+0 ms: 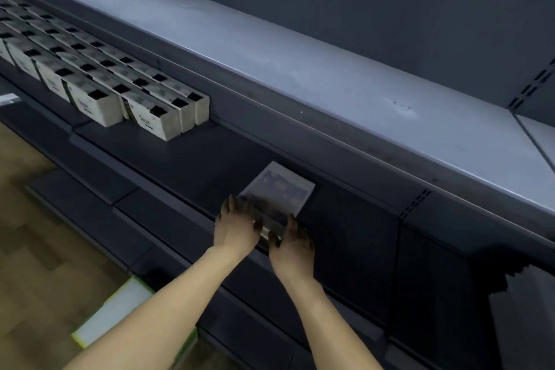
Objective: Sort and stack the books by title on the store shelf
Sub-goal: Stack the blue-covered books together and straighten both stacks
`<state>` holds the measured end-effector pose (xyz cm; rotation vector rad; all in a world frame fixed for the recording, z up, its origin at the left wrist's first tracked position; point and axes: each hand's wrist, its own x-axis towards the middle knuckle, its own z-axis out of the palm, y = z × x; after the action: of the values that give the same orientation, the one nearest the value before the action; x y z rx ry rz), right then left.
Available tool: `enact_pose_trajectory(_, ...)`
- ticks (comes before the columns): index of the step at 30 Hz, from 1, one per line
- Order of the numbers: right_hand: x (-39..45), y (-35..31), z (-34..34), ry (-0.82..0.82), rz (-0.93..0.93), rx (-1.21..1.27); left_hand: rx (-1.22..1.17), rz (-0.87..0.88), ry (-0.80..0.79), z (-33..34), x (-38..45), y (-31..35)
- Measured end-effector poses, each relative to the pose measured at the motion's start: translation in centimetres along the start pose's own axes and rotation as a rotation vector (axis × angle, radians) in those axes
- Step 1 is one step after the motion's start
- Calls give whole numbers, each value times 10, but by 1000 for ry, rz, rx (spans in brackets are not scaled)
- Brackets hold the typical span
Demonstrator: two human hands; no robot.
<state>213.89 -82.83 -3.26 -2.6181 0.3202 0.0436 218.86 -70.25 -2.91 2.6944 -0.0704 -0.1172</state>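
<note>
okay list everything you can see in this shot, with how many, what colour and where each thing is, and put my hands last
book stack: one small stack, exact count unclear, pale cover with a bluish picture, lying flat on the dark shelf, centre
dark shelf: one, dark grey, running diagonally under the upper shelf
upper shelf: one, light grey, above the dark shelf
white boxes: many, in rows, white with black marks on top, at the left of the dark shelf
lower shelves: at least two, dark grey, below the dark shelf
box on the floor: one, white with yellow-green edges, bottom left
floor: tan, wood pattern, left
left hand: at the stack's near left corner
right hand: at the stack's near right corner
</note>
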Motion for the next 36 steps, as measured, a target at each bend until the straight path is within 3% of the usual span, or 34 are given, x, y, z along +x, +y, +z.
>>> enact_pose_trajectory(7, 16, -8, 3, 82, 133, 149, 96, -69, 48, 7, 3, 10)
enact_pose_trajectory(13, 3, -8, -6, 69, 315, 132, -15, -181, -84, 7, -14, 12)
enact_pose_trajectory(19, -24, -9, -15, 103, 319, -40, -93, -103, -6, -4, -43, 21)
enact_pose_trajectory(27, -55, -13, -37, 286, 230, -56, -128, 27, 100, -21, -68, 29)
enact_pose_trajectory(36, -71, 8, -81, 381, 290, -50, -101, 121, 97, -29, -82, 75)
